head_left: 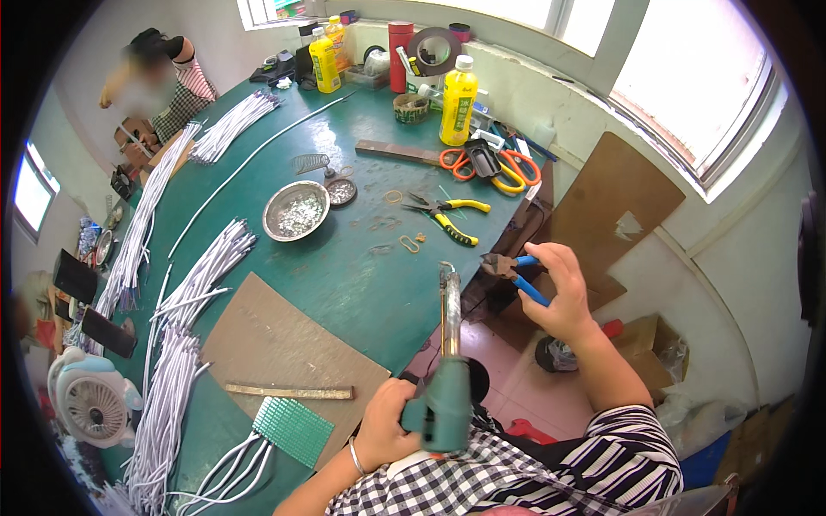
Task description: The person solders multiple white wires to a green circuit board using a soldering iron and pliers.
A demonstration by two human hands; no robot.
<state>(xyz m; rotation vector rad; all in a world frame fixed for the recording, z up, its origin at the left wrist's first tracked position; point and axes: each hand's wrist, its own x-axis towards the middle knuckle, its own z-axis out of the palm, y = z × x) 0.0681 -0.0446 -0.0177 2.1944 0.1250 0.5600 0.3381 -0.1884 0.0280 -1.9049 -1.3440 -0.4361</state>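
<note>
My left hand (387, 426) is closed round the handle of a green soldering gun (449, 391), whose metal barrel points up and away from me over the table's edge. In my right hand (564, 297) are blue-handled cutting pliers (497, 266); their jaws are beside the soldering gun's tip, apart from it. Left of my left hand, a green perforated circuit board (294, 430) rests partly on a brown board (275, 344), with white cables (225, 473) running to its lower edge. A thin wooden strip (288, 392) lies just above the circuit board.
Bundles of white cables (168, 404) line the green table (353, 284). Ahead are a metal bowl (296, 211) of silvery bits, yellow-black pliers (443, 215), orange-handled scissors (520, 166) and a yellow bottle (459, 101). A fan (95, 400) stands left; another person (163, 82) is far left.
</note>
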